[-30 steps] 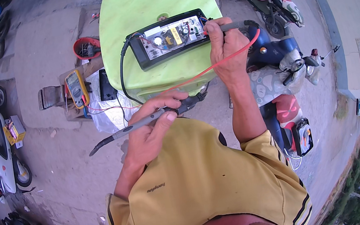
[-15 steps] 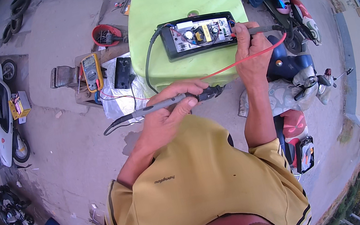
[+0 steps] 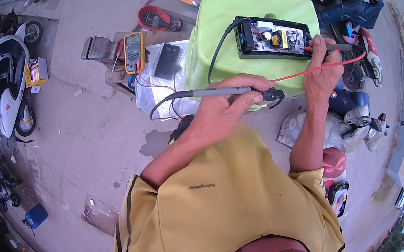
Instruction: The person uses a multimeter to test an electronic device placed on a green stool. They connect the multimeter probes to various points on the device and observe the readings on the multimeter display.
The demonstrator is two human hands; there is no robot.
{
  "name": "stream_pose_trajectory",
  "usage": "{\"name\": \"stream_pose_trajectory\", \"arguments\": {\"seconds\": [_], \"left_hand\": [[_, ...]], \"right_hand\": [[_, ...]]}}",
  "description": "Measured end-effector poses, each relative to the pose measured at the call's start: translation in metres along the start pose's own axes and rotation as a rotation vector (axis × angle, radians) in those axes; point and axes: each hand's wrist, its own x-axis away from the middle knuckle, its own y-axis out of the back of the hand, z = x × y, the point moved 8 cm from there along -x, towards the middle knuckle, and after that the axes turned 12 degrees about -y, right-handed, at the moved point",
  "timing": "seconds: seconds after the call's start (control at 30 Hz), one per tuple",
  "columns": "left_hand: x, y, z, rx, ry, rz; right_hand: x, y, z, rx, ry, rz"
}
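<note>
My left hand [image 3: 222, 111] is closed round a black plug [image 3: 273, 94] and a grey test probe [image 3: 220, 91], whose tip end lies at the plug. Whether the tip touches a contact inside is hidden. My right hand [image 3: 322, 76] pinches a second grey test probe [image 3: 348, 46] with a red lead [image 3: 331, 66]. That probe's red tip end reaches the right end of an open black charger case [image 3: 248, 53]; the exact contact is too small to see. Inside the case sits a circuit board [image 3: 279, 38]. A yellow multimeter [image 3: 135, 53] lies left of the stool, its leads running toward my hands.
The case rests on a light green plastic stool [image 3: 224, 4]. A black cover [image 3: 167, 61] lies on silvery sheeting [image 3: 153, 98] beside the multimeter. Behind are a red bowl of tools [image 3: 154, 18] and a metal vise [image 3: 99, 49]. Scooters [image 3: 4, 68] stand at both sides.
My view has turned, so the stool, case and multimeter appear further right. Both hands keep their holds on the plug and probes, with little change relative to the case.
</note>
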Motion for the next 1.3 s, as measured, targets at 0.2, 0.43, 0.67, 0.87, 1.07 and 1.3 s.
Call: {"name": "stream_pose_trajectory", "arguments": {"seconds": [0.2,0.43,0.67,0.87,1.07,1.3], "left_hand": [[-0.003,0.01,-0.001,-0.047,-0.124,-0.048],[-0.002,0.013,0.006,-0.083,-0.088,-0.032],[0.001,0.015,0.005,-0.096,-0.064,-0.042],[0.002,0.016,0.005,-0.092,-0.065,-0.044],[0.0,0.013,0.006,-0.085,-0.065,-0.036],[0.001,0.014,0.008,-0.066,-0.06,-0.057]], "right_hand": [[0.001,-0.003,0.0,-0.096,-0.032,0.001],[0.012,0.01,-0.021,-0.237,-0.135,-0.071],[0.013,0.008,-0.006,-0.149,-0.095,-0.048],[0.012,0.007,-0.003,-0.098,-0.08,-0.044],[0.011,0.008,0.003,-0.064,0.003,-0.083],[0.011,0.005,0.003,-0.002,0.028,-0.029]]}}
